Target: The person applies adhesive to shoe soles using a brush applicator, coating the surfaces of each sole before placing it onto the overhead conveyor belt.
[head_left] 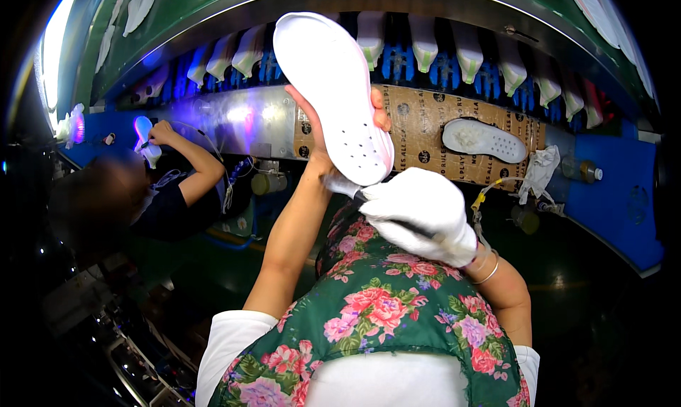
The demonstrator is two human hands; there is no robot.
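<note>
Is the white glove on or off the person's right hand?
On: the white glove covers the right hand down to the wrist, with bare skin beyond. The left hand, holding the white sole, is bare.

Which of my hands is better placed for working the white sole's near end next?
Probably your right hand: it holds a blurred, brush-like tool beside that end. Your left hand is gripping the white sole.
</note>
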